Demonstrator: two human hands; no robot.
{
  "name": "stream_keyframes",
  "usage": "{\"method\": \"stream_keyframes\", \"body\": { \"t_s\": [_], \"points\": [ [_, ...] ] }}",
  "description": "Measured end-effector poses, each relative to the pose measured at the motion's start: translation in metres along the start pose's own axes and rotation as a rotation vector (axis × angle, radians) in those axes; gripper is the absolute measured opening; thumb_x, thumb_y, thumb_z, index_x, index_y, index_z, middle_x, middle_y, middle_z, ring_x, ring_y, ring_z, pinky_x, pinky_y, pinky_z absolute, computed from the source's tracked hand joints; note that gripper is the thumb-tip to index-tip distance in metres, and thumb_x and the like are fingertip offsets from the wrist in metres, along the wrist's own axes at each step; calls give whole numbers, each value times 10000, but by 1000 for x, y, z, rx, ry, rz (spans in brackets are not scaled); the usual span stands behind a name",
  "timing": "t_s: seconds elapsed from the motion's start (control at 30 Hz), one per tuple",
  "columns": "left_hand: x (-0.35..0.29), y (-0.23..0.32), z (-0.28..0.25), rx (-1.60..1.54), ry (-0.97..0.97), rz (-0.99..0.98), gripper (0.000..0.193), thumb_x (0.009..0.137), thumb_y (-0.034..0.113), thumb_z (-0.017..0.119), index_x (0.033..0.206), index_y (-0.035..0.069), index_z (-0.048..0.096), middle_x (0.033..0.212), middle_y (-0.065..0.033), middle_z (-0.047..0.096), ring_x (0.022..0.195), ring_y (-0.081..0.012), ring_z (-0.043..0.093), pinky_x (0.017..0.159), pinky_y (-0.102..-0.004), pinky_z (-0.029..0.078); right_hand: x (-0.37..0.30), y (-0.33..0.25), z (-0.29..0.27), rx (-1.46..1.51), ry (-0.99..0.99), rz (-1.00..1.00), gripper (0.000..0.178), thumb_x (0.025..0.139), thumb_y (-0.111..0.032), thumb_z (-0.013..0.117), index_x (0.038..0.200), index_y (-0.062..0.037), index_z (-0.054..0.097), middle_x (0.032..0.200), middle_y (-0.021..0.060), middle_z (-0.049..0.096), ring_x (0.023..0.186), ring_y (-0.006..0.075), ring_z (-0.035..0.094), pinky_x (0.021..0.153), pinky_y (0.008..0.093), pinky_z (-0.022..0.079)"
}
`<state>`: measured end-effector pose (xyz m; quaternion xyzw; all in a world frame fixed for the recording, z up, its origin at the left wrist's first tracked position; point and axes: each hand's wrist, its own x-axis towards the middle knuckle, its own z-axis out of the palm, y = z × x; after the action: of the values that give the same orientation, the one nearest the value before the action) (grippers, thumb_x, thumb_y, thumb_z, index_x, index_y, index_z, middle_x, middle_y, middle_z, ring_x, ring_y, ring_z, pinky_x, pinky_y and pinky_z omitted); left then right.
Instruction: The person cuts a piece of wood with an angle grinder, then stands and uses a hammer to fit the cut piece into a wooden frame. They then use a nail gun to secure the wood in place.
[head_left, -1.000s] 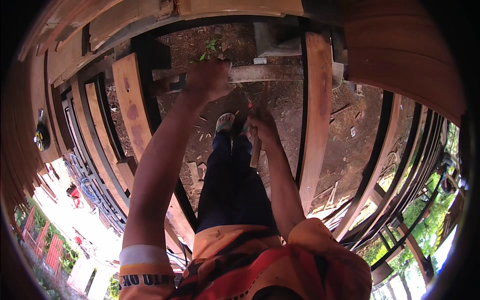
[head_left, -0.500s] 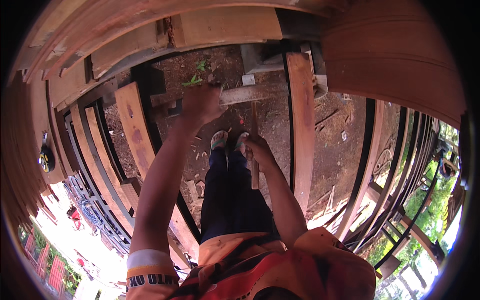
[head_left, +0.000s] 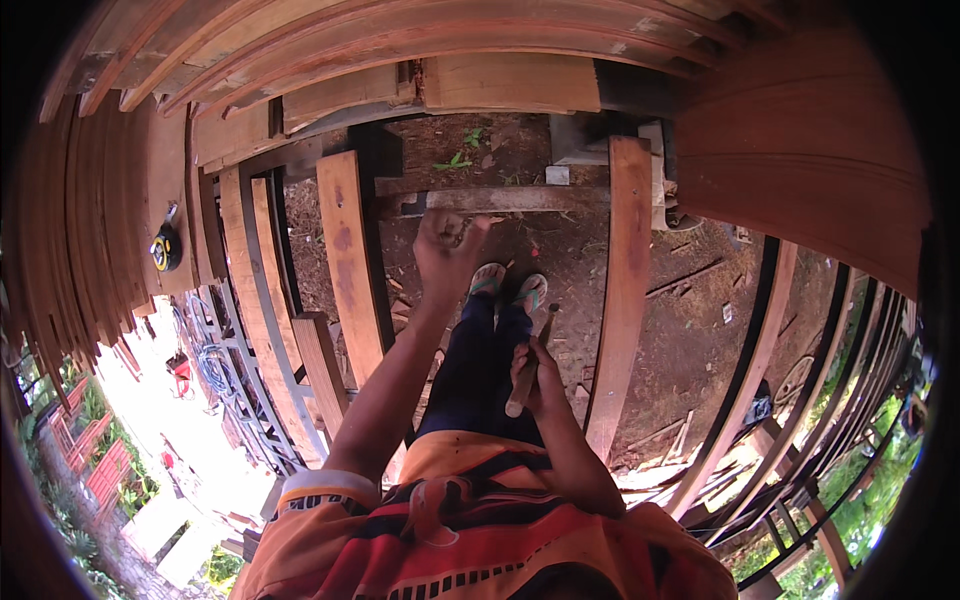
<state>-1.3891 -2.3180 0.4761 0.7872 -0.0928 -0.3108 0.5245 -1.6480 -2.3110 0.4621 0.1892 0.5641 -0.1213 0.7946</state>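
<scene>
My left hand (head_left: pixel 445 255) is raised ahead of me, its fingers curled together over something small that I cannot make out. Just beyond it a weathered wooden crosspiece (head_left: pixel 545 200) spans between two planks; hand and wood overlap in the picture, so contact is unclear. Close to my right thigh, my right hand (head_left: pixel 541 375) is wrapped round the wooden handle of a hammer (head_left: pixel 519 398). The hammer slants, with its small dark head end pointing away from me and the handle's butt toward my body.
Long planks flank me on the left (head_left: pixel 345 250) and right (head_left: pixel 622 290). Stacked boards (head_left: pixel 480 35) run across the far side. A yellow and black tape measure (head_left: pixel 165 248) lies on boards at the left. A broad brown panel (head_left: pixel 800 160) stands far right. Wood scraps litter the dirt floor.
My left hand has drawn back from the crosspiece. The right hand has come nearer my body with the hammer, which is now tilted. The whole view has shifted, so the surroundings sit farther right.
</scene>
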Motion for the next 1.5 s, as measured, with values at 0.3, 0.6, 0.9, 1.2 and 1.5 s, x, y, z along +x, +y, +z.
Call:
{"method": "stream_keyframes", "body": {
  "t_s": [0.3, 0.6, 0.9, 1.2, 1.5],
  "points": [
    [70, -29, 25, -1355, 157, -388, 779, 880, 497, 701, 1452, 82, 374, 1458, -173, 424, 1347, -404, 412, 1144, -616, 288, -1, -30, 12, 312, -281, 259, 230, 1004, -215, 608, 838, -71, 543, 662, -5, 523, 576, 95, 545, 569, 254, 500],
    [101, -79, 38, -1415, 343, -511, 135, 909, 228, 552, 977, 116, 583, 1031, -86, 614, 1027, -293, 585, 987, -532, 446, -27, -38, 149, 282, -544, 121, 259, 1012, -242, 591, 869, -34, 534, 753, 28, 534, 626, 136, 564, 608, 300, 529],
    [89, -54, 38, -1451, 349, -521, 162, 983, 262, 529, 990, 111, 589, 948, -46, 622, 933, -176, 607, 847, -377, 501, -17, -24, 116, 354, -434, 77, 152, 1041, -279, 545, 1005, -133, 563, 773, -12, 522, 623, 87, 541, 602, 267, 517],
    [97, -45, 44, -1495, 411, -574, 125, 868, 188, 584, 963, 112, 615, 877, -41, 630, 808, -182, 636, 674, -346, 520, -26, -35, 154, 350, -429, 14, 216, 1024, -228, 579, 913, -46, 543, 769, 25, 535, 632, 111, 551, 582, 288, 507],
    [84, -39, 42, -1468, 327, -467, 210, 934, 272, 621, 1059, 105, 596, 1050, -72, 592, 977, -246, 590, 864, -427, 506, -40, -29, 97, -4, -255, 75, 192, 1006, -273, 608, 1054, -112, 516, 764, -2, 536, 591, 75, 519, 547, 245, 484]
  ]
}}
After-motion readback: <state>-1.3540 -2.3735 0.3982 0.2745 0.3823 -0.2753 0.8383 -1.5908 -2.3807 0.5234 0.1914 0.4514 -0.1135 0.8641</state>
